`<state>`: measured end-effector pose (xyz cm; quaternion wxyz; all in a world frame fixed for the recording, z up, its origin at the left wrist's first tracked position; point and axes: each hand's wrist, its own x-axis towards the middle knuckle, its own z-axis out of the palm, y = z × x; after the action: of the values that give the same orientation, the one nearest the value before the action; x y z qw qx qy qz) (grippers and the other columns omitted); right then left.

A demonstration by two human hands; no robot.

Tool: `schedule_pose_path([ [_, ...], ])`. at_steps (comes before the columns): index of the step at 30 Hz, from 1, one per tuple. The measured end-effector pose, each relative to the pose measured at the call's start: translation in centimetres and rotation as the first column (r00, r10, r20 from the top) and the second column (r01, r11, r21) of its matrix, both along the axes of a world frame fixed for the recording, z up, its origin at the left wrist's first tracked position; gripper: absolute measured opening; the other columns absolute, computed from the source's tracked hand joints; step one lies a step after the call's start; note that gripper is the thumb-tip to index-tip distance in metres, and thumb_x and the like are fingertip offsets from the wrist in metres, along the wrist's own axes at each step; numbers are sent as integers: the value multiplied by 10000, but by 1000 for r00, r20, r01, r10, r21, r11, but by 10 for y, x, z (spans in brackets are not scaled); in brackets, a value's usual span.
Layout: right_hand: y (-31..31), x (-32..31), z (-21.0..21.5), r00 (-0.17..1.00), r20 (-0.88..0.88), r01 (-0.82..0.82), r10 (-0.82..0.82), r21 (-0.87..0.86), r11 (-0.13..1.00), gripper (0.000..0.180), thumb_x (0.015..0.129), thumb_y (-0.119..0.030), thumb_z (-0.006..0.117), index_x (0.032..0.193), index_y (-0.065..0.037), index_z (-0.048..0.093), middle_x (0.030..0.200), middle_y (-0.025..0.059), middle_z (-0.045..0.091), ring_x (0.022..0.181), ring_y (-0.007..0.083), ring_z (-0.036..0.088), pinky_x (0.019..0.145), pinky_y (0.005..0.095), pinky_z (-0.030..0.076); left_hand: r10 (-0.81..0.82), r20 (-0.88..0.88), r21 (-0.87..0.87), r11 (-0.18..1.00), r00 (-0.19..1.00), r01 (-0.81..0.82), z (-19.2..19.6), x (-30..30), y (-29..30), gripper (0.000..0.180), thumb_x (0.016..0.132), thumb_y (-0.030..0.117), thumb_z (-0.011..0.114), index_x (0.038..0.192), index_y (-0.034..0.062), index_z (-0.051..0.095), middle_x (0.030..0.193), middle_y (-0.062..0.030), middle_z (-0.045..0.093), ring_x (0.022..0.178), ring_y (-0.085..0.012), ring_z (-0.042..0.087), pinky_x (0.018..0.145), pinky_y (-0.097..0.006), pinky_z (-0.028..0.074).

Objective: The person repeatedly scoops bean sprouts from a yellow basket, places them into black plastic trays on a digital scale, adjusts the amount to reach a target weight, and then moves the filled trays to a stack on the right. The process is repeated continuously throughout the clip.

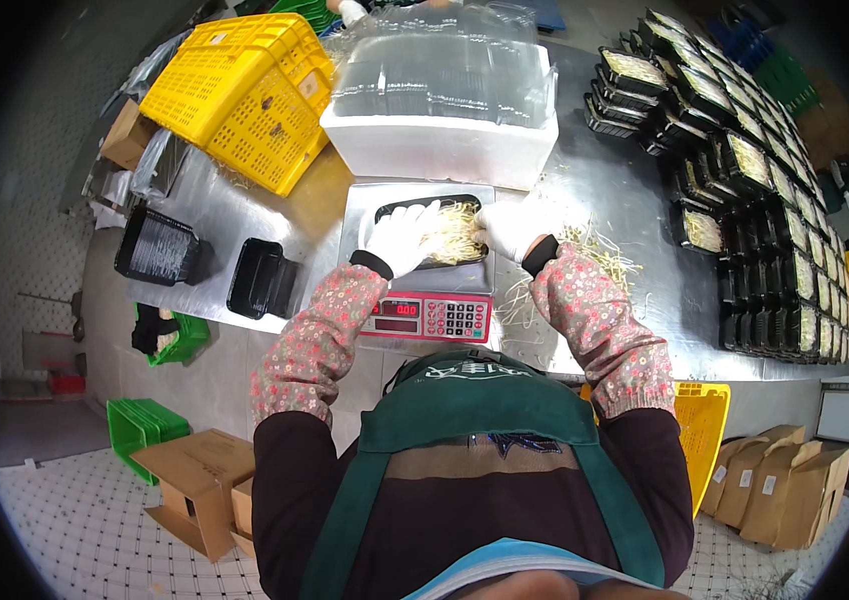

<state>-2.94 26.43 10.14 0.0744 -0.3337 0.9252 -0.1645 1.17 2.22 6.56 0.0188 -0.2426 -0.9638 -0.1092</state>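
A black plastic tray (385,213) filled with pale bean sprouts (458,232) rests on the platform of a digital scale (429,318). Over the tray's left part lies my left hand (403,238), white-gloved, with its fingers stretched across the sprouts. My right hand (511,229), also gloved in white, is at the tray's right end, its fingers curled together against the sprouts there. Loose sprouts (600,262) are strewn on the metal table to the right of the scale.
A white foam box (440,150) holding clear plastic lids stands behind the scale, beside a tilted yellow crate (240,95). Empty black trays (263,278) sit at the left. Stacks of filled trays (745,160) line the right side. Cardboard boxes (200,475) stand on the floor.
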Motion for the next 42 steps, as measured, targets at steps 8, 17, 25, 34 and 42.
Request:
schedule_pose_path([
  [8, 88, -18, 20, 981, -87, 152, -174, -212, 965, 196, 798, -262, 666, 841, -77, 714, 811, 153, 674, 797, 327, 653, 710, 415, 519, -47, -148, 66, 996, 988, 57, 4, 8, -15, 686, 872, 370, 629, 1420, 24, 403, 1299, -178, 528, 1181, -356, 501, 1009, -425, 405],
  [17, 25, 22, -9, 947, -201, 99, -252, -562, 821, 497, 852, -316, 654, 1248, -39, 539, 1156, 182, 598, 1068, 365, 572, 928, 444, 459, 222, -139, 654, 753, 965, -79, -1, 25, -19, 496, 855, -7, 554, 1345, 28, 495, 1286, -220, 550, 1230, -357, 500, 1080, -425, 351],
  [25, -90, 22, -52, 975, 38, 220, -221, -352, 910, 840, 907, -585, 468, 1395, 81, 311, 1237, 357, 451, 1133, 519, 465, 977, 545, 385, 205, -127, 25, 979, 971, -204, -32, -4, 12, 474, 901, 356, 501, 1313, 120, 499, 1290, -68, 533, 1203, -278, 476, 988, -478, 389],
  [34, -17, -23, -35, 940, 100, 291, -327, -740, 607, 617, 974, -366, 519, 1424, 22, 355, 1412, 277, 429, 1337, 383, 395, 1112, 408, 306, 333, -109, 173, 934, 936, -312, -22, 29, -67, 482, 965, 337, 478, 1418, 175, 449, 1318, -89, 525, 1197, -299, 485, 1018, -446, 361],
  [42, -13, 1, -95, 948, -273, 126, -162, -146, 981, 577, 875, -426, 554, 1394, -197, 455, 1451, 144, 421, 1369, 389, 307, 1087, 639, 205, 340, -91, 193, 928, 936, -318, -27, 37, -73, 523, 966, 343, 460, 1455, 168, 394, 1364, -90, 478, 1245, -302, 430, 1036, -474, 311],
])
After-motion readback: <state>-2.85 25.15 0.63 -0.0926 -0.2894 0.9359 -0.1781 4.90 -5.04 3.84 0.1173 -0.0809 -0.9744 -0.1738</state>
